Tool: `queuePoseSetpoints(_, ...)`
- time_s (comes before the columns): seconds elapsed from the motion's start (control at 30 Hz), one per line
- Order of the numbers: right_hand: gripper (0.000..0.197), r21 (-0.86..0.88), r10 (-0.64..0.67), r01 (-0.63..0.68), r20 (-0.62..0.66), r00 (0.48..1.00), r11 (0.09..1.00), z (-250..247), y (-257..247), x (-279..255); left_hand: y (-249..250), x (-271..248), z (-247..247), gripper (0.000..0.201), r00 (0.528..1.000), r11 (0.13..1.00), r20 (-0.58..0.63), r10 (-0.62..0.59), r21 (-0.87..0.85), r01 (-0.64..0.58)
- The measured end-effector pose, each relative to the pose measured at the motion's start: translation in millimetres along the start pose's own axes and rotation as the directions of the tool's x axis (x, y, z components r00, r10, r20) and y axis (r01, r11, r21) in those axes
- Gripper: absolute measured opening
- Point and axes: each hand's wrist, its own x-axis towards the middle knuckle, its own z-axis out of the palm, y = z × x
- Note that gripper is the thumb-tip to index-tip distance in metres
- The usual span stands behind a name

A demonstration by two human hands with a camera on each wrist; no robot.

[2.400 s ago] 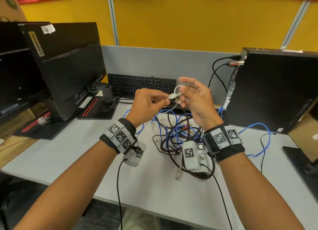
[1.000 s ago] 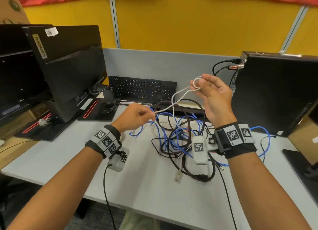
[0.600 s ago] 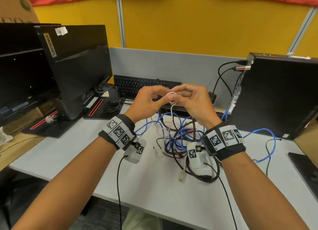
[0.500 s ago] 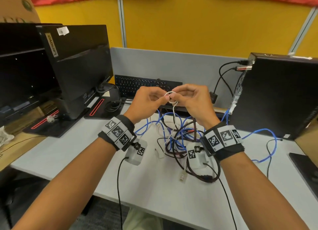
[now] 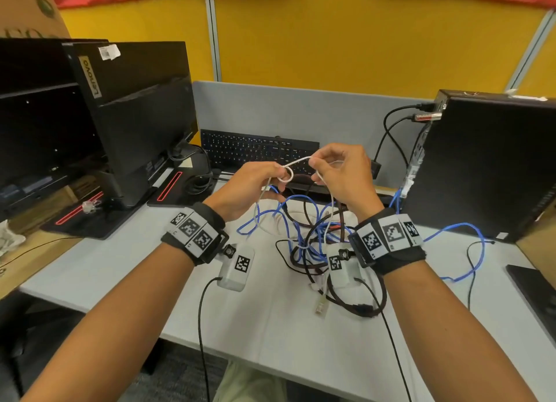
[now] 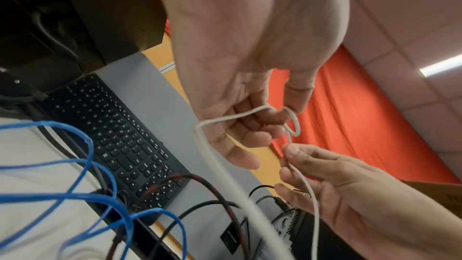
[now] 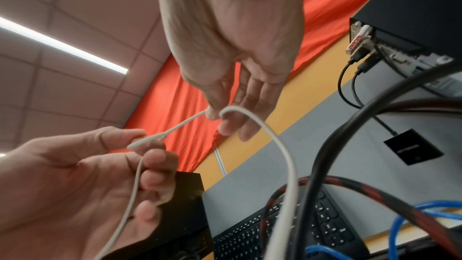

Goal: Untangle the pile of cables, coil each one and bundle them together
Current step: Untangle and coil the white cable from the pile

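A thin white cable [image 5: 296, 161] is stretched between both hands above the desk. My left hand [image 5: 275, 176] pinches a small loop [image 5: 285, 175] of it; the left wrist view shows that loop [image 6: 296, 126] held between thumb and forefinger. My right hand [image 5: 314, 164] pinches the strand just right of the loop, and the right wrist view shows the white cable [image 7: 280, 141] arching down from its fingertips. Both ends drop into the tangled pile [image 5: 316, 239] of blue, black and red-black braided cables lying on the desk beneath the hands.
A black monitor [image 5: 144, 116] stands at the left, a keyboard [image 5: 258, 149] leans on the grey partition behind, and a black computer case [image 5: 493, 161] stands at the right. A blue cable [image 5: 478, 251] trails right across the grey desk [image 5: 270, 326].
The hands were pressed together on the loop half a second ago. They have now drawn slightly apart, with the right hand pulling a short white strand up and right from the loop.
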Motion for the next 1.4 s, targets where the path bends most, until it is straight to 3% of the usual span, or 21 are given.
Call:
queuePoseSetpoints(0.13, 0.008, -0.066, -0.060, 0.054, -0.089, 0.994, 0.996, -3, 11, 0, -2, -3, -3, 0.020, 1.000, 0.958, 0.004, 0.002, 0.287, -0.003)
queuePoseSetpoints(0.23, 0.008, -0.034, -0.003, -0.005, -0.239, 0.971, 0.999, -16, 21, 4, -5, -7, -8, 0.020, 0.999, 0.926, 0.002, 0.034, 0.376, -0.032)
queuePoseSetpoints(0.3, 0.007, -0.017, 0.019, -0.026, -0.352, 0.936, 1.000, -33, 28, 10, -10, -11, -17, 0.019, 0.999, 0.964, -0.047, 0.009, 0.264, 0.004)
queuePoseSetpoints(0.37, 0.008, -0.045, 0.012, -0.033, -0.397, 0.918, 0.998, -49, 35, 13, -15, -14, -28, 0.027, 0.992, 0.998, -0.113, -0.060, 0.001, 0.060)
queuePoseSetpoints(0.43, 0.007, -0.093, 0.038, -0.085, -0.424, 0.905, 0.992, -61, 43, 16, -17, -15, -36, 0.028, 0.979, 0.956, -0.163, -0.120, -0.286, 0.070)
queuePoseSetpoints(0.5, 0.004, -0.133, 0.082, -0.148, -0.409, 0.909, 0.980, -68, 48, 17, -15, -14, -40, 0.028, 0.967, 0.918, -0.217, -0.136, -0.394, 0.041)
queuePoseSetpoints(0.53, 0.006, -0.170, 0.101, -0.169, -0.352, 0.931, 0.971, -68, 48, 16, -14, -12, -40, 0.027, 0.961, 0.931, -0.246, -0.123, -0.364, 0.026)
queuePoseSetpoints(0.6, 0.031, -0.297, 0.142, -0.177, -0.135, 0.981, 0.938, -62, 42, 12, -12, -7, -35, 0.026, 0.953, 0.985, -0.297, -0.065, -0.174, 0.013)
queuePoseSetpoints(0.7, 0.078, -0.416, 0.041, 0.041, 0.186, 0.982, 0.909, -41, 22, 1, -6, 0, -14, 0.025, 0.959, 0.991, -0.279, 0.042, 0.130, -0.006)
queuePoseSetpoints(0.77, 0.083, -0.342, -0.109, 0.222, 0.318, 0.942, 0.913, -23, 7, -7, -2, 4, 2, 0.024, 0.965, 0.974, -0.236, 0.114, 0.219, -0.061)
queuePoseSetpoints(0.83, 0.094, -0.311, -0.127, 0.309, 0.489, 0.863, 0.899, -9, -1, -10, 2, 7, 15, 0.026, 0.967, 0.955, -0.184, 0.178, 0.270, -0.124)
queuePoseSetpoints(0.93, 0.118, -0.247, -0.025, 0.233, 0.635, 0.772, 0.940, -2, -4, -8, 6, 10, 22, 0.028, 0.959, 0.932, -0.175, 0.224, 0.327, -0.158)
queuePoseSetpoints(1.07, 0.096, 0.158, -0.082, -0.024, 0.631, 0.772, 0.987, -14, 7, -4, -2, 10, 2, 0.030, 0.973, 0.959, -0.180, 0.147, 0.268, -0.095)
queuePoseSetpoints(1.13, 0.080, 0.415, -0.147, -0.181, 0.643, 0.752, 0.892, -26, 13, -4, -11, 7, -10, 0.039, 0.986, 0.965, -0.146, 0.084, 0.260, -0.044)
queuePoseSetpoints(1.17, 0.068, 0.489, -0.176, -0.200, 0.619, 0.765, 0.849, -31, 15, -3, -16, 5, -16, 0.044, 0.987, 0.965, -0.149, 0.054, 0.261, -0.013)
queuePoseSetpoints(1.23, 0.041, 0.485, -0.146, -0.141, 0.506, 0.850, 0.863, -35, 18, -1, -27, 0, -27, 0.047, 0.986, 0.969, -0.163, -0.026, 0.237, 0.065)
queuePoseSetpoints(1.3, 0.020, 0.333, -0.055, -0.058, 0.321, 0.945, 0.941, -33, 23, 4, -34, -4, -35, 0.047, 0.983, 0.975, -0.124, -0.133, 0.163, 0.152)
queuePoseSetpoints(1.4, 0.021, 0.203, 0.008, -0.027, 0.094, 0.996, 0.979, -32, 38, 7, -32, -7, -39, 0.048, 0.978, 0.957, -0.064, -0.197, -0.228, 0.178)
